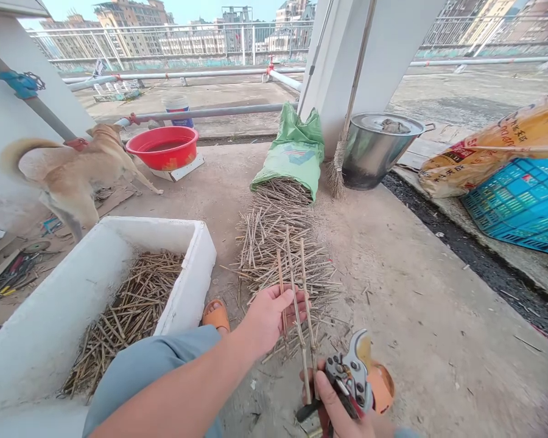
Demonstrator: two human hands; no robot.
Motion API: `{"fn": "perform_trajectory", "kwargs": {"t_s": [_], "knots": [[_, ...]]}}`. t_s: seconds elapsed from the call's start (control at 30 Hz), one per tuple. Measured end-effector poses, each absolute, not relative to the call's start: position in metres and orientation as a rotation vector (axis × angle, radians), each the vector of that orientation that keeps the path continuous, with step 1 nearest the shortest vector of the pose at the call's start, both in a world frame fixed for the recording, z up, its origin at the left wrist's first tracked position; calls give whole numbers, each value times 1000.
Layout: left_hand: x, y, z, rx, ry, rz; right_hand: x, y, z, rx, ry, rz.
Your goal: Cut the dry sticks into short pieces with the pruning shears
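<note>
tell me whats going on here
A person crouches on a concrete rooftop, working with thin dry stalks. Their left hand rests against three long dry stalks, and their right hand grips a pair of pruning shears. A loose pile of short stalks lies on the ground in front of them, and more fill a white foam box to their left. A tan dog stands beyond the box, near a red basin.

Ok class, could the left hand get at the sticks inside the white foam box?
Probably yes: the sticks lie close to the left hand, with only the foam box's low wall and a knee between.
</note>
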State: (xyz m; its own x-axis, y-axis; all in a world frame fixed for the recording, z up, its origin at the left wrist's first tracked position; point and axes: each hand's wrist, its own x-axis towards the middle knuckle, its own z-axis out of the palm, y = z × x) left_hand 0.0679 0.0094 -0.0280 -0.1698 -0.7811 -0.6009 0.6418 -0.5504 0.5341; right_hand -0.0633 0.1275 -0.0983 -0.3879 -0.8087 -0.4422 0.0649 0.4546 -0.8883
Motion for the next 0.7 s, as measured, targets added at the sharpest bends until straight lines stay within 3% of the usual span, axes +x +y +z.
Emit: {"fn": "perform_trajectory", "kwargs": {"t_s": [0.3,0.7], "knots": [[67,10,-27,1084,-227,-1866,-52,115,-69,-393,1373,-1157],[67,10,-24,1102,-285,-1859,-57,116,-70,-281,1314,-1081]]}}
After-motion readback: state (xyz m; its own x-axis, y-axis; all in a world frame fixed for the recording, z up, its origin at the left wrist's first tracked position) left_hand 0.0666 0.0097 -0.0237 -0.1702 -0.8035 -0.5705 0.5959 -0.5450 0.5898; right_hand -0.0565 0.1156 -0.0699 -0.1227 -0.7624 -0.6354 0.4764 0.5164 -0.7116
